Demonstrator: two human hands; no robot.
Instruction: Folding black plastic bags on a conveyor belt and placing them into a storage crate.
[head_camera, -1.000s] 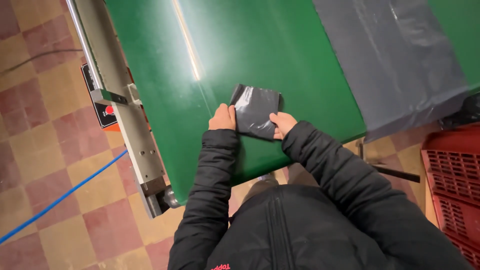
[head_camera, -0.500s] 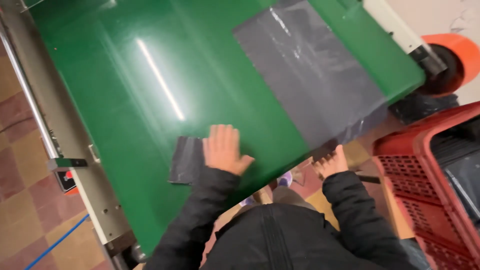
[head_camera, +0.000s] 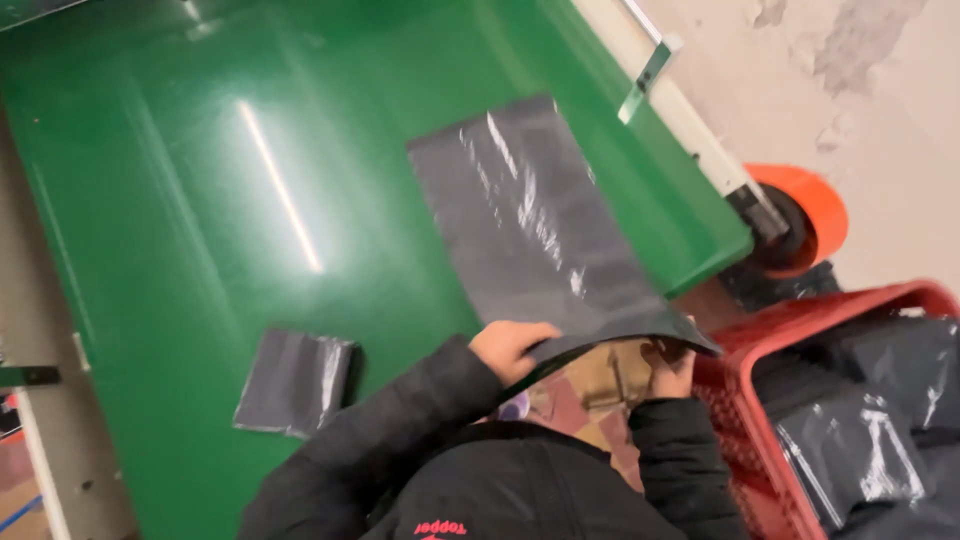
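I see the left hand (head_camera: 508, 345) pinching the near edge of the flat grey bag (head_camera: 540, 230) at lower centre of the frame, fingers closed over the lifted edge. The right hand (head_camera: 672, 372) clamps the same edge from beneath, just right of centre. The bag lies on the green desk (head_camera: 200, 200), its near end overhanging. A folded grey bag (head_camera: 295, 382) rests at lower left, well apart. A red crate (head_camera: 790, 330) of dark bags stands at lower right. In my judgement, both hands should keep the edge taut and level.

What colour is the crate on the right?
Red crate, clearest in the head view, holding dark plastic bags.
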